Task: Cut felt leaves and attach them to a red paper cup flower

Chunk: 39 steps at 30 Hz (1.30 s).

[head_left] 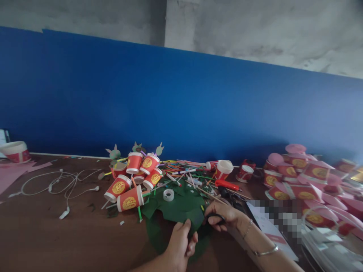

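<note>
My left hand pinches the near edge of a sheet of dark green paper between thumb and fingers. To its right, my right hand is closed around the black handles of a pair of scissors; the blades are mostly hidden by the hand and the paper's right edge. More green paper lies spread under and behind the held sheet. A white roll of tape rests on the green paper just beyond my hands.
Red paper cups with straws and paper rabbit heads are heaped left of centre. Loose straws and pens lie behind the paper, beside a red-orange tool. White earphones are at left. Cups with pink paper crowd the right, before a blue partition.
</note>
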Each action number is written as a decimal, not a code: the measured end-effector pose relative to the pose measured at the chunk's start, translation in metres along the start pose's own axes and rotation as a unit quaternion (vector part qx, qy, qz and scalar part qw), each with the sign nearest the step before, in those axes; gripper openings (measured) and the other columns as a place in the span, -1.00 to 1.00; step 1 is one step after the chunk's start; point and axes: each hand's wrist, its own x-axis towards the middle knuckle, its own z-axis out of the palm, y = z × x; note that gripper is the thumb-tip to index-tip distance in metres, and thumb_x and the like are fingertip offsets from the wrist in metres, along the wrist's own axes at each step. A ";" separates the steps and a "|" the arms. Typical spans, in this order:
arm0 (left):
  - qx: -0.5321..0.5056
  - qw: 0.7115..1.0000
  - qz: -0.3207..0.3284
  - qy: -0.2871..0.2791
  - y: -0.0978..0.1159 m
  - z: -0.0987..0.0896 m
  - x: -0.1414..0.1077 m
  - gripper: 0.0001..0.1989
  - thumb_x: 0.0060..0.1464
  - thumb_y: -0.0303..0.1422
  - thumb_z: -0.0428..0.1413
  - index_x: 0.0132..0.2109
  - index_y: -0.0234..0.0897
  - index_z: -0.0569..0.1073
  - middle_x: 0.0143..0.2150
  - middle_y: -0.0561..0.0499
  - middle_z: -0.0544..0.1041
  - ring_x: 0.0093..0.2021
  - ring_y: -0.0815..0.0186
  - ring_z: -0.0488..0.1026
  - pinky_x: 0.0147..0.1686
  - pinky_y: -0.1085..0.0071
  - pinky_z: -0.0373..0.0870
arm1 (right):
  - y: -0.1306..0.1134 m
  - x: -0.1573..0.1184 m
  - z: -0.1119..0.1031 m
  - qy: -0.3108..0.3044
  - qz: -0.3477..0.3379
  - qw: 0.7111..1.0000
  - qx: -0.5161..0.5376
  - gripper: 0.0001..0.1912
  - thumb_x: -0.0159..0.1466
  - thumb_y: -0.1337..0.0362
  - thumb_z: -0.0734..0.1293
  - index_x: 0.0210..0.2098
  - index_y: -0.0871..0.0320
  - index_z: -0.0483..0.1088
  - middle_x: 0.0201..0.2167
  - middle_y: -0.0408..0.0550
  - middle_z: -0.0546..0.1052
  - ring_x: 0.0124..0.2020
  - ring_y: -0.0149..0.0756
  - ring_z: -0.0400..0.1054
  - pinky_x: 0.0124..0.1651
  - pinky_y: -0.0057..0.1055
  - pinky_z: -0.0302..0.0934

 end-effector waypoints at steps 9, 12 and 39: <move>-0.074 0.987 0.055 0.133 0.004 -0.002 0.000 -0.51 -0.20 0.10 0.06 -0.41 -0.23 0.16 -0.60 0.21 0.25 -0.78 0.63 -0.04 -0.69 0.57 -0.31 | 0.004 -0.005 -0.001 0.033 0.008 0.999 0.003 -0.64 -0.01 0.16 0.40 -0.35 0.37 0.44 -0.74 -0.20 0.42 -0.84 -0.62 0.15 -0.86 -0.71 -0.21; -0.056 0.985 0.081 0.139 0.002 -0.003 0.004 -0.49 -0.24 0.11 0.08 -0.45 -0.21 0.09 -0.65 0.24 0.23 -0.80 0.65 -0.09 -0.69 0.56 -0.33 | 0.001 -0.005 0.002 0.034 0.022 0.999 -0.001 -0.68 -0.02 0.16 0.39 -0.41 0.34 0.41 -0.73 -0.18 0.44 -0.84 -0.61 0.16 -0.86 -0.70 -0.24; -0.067 0.986 0.079 0.129 0.004 -0.005 0.008 -0.62 -0.13 -0.05 0.07 -0.47 -0.25 0.14 -0.67 0.19 0.27 -0.76 0.63 0.01 -0.70 0.59 -0.25 | 0.010 0.015 0.055 0.129 -0.055 0.989 0.034 -0.78 -0.01 0.20 0.36 -0.53 0.29 0.39 -0.73 -0.20 0.40 -0.81 -0.61 0.17 -0.82 -0.72 -0.19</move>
